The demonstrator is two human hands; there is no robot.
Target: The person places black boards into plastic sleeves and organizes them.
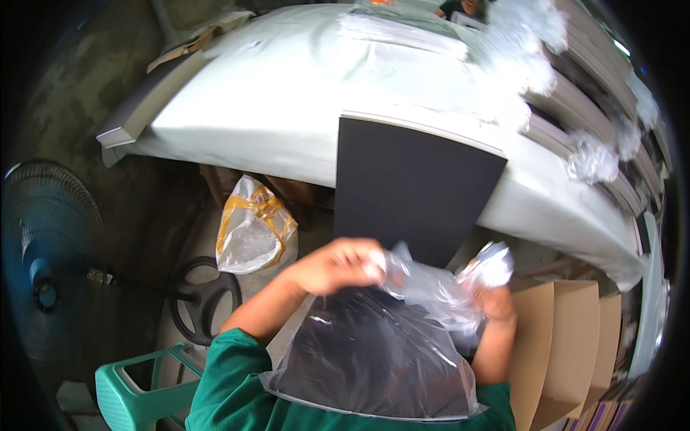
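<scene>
My left hand [334,266] is closed, its fingers pinching the edge of a clear plastic bag [420,287]. Over on the right, my right hand [497,303] is wrapped round a bunched part of the same crinkled plastic. The two hands spread the film between them, slightly blurred. Against my body lies a flat dark panel in clear film [381,352]; whether this film is joined to the bag in my hands cannot be made out. Just beyond my hands, a large black flat panel [417,183] with a pale edge leans over the table's front edge.
A white-covered table [273,93] spans the front. Stacked panels with loose plastic [593,158] line the right. Below stand a taped white sack [256,230], a green stool [144,391], a fan [50,251] and a cardboard box [532,352]. Another person [460,8] is at the far side.
</scene>
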